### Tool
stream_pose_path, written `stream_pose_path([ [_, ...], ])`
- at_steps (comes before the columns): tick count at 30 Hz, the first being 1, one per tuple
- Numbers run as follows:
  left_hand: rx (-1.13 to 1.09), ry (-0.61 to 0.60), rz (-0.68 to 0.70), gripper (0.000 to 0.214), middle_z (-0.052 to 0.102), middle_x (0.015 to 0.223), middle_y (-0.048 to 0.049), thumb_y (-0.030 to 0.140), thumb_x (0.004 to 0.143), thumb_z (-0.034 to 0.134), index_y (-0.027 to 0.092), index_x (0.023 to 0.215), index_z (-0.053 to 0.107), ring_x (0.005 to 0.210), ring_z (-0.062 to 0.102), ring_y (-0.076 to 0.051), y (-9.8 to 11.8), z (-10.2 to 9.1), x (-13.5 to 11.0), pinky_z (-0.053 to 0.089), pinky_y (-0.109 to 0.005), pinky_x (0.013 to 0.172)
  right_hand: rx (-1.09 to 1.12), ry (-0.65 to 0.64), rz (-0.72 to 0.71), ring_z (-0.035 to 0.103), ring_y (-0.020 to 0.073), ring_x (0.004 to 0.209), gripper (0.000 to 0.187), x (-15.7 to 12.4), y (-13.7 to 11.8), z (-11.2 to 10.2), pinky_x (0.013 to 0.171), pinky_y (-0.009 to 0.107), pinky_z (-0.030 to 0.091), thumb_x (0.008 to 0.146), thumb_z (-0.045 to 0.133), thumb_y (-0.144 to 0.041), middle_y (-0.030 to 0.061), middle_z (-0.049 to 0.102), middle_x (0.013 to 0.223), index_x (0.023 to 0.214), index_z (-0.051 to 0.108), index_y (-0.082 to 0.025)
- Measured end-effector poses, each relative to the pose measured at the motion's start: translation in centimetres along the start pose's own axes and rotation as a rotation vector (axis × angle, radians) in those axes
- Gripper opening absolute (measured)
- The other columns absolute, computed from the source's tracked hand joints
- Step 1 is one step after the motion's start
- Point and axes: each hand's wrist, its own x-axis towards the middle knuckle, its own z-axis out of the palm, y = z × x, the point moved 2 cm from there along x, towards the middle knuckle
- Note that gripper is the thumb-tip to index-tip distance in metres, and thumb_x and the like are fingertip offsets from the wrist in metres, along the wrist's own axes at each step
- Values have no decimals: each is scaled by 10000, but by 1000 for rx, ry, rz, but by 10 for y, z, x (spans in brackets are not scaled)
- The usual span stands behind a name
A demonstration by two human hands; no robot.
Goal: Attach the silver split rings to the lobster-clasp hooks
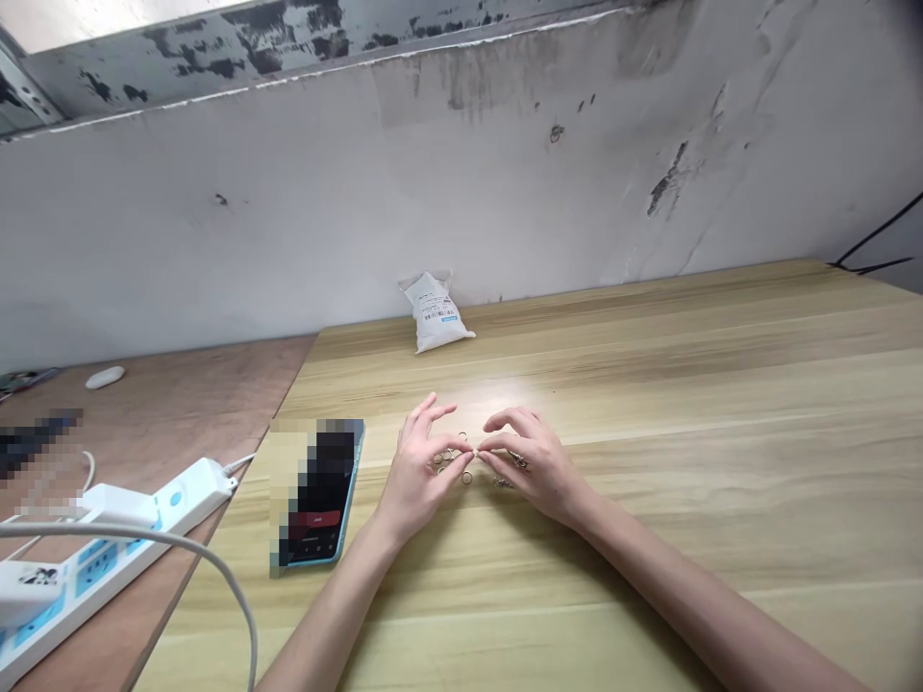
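Observation:
My left hand point(420, 471) and my right hand point(535, 465) meet fingertip to fingertip above the light wooden table point(692, 432). Each pinches with thumb and forefinger, the other fingers loosely bent. Whatever sits between the fingertips is tiny, pale and too small to name. Several small metal rings point(467, 478) lie scattered by my left fingers, some partly hidden by them. Under and beside my right fingers are several small metal pieces point(503, 482), possibly clasps, mostly covered by the hand.
A white plastic packet point(436, 317) with a printed label stands against the wall. Left of my hands lies a phone point(324, 500), partly pixelated. Further left, a brown surface point(237, 384) holds a white power strip point(180, 500), and a grey cable point(231, 581) loops over the table's near left corner.

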Motion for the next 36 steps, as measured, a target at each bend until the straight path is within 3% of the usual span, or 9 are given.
stream_pose_path([
  [4, 132, 33, 94, 132, 453, 1470, -81, 194, 908, 593, 220, 863, 714, 1492, 161, -335, -1, -3, 0, 280, -632, 1136, 13, 62, 76, 555, 267, 1131, 113, 2, 3, -5, 923, 452, 479, 928, 595, -241, 107, 618, 1186, 902, 705, -235],
  [8, 195, 62, 114, 141, 441, 1488, -76, 195, 909, 589, 220, 850, 715, 1497, 148, -341, -2, -2, 0, 236, -671, 1139, 55, 81, 79, 380, 311, 1360, 114, 3, 5, -7, 1056, 529, 394, 911, 624, -256, 104, 515, 1402, 879, 732, -239],
  [12, 214, 63, 137, 133, 451, 1486, -64, 194, 894, 609, 226, 826, 719, 1497, 150, -340, 1, -1, -1, 232, -673, 1141, 86, 60, 67, 292, 319, 1423, 125, 3, 4, -6, 1082, 558, 361, 912, 623, -260, 89, 438, 1489, 879, 743, -246],
  [26, 154, 11, 131, 141, 437, 1502, -59, 198, 898, 599, 229, 832, 718, 1495, 157, -340, 4, 0, 0, 242, -656, 1138, 66, 53, 132, 371, 296, 1382, 153, 1, 9, -3, 1080, 513, 394, 923, 606, -287, 96, 538, 1385, 881, 748, -249],
  [31, 138, 41, 109, 119, 465, 1478, -69, 185, 887, 605, 220, 825, 700, 1485, 197, -335, 6, -2, 1, 259, -651, 1134, -67, 59, 187, 417, 306, 1343, 192, -2, 14, 0, 1053, 535, 405, 921, 577, -258, 136, 551, 1358, 1053, 713, -225],
  [36, 97, 87, 61, 100, 494, 1450, -64, 195, 887, 610, 226, 836, 690, 1481, 212, -329, 8, -3, 1, 257, -663, 1132, -120, -39, 83, 385, 303, 1370, 196, -2, -1, 0, 1092, 552, 344, 900, 592, -284, 113, 532, 1392, 1058, 695, -232],
])
